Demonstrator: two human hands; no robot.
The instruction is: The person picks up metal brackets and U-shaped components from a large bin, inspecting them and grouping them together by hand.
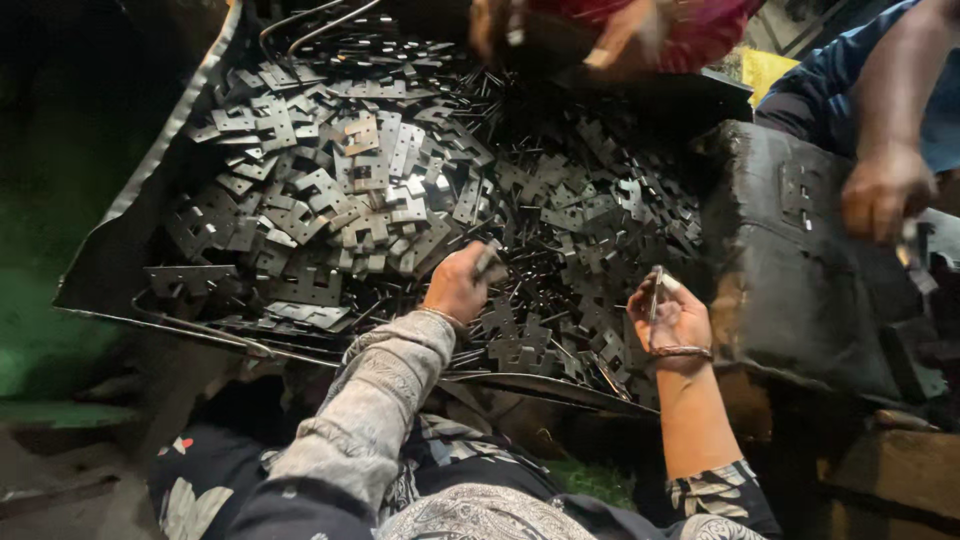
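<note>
A large pile of flat grey metal plates (pixel 350 190) with notched edges fills a dark metal tray (pixel 150 170), mixed with thin metal pins. My left hand (pixel 458 285) rests on the pile near its front, fingers curled on a small metal piece (pixel 487 261). My right hand (pixel 672 315) is raised palm-up a little to the right, pinching a thin metal plate (pixel 656 288) upright between thumb and fingers. A bangle circles each wrist.
A dark block-like machine body (pixel 800 260) stands right of the tray. Another person's hand (pixel 885 190) works over it at the far right. A third person in red (pixel 640 35) is at the top. Curved wire rods (pixel 310 25) lie at the tray's back.
</note>
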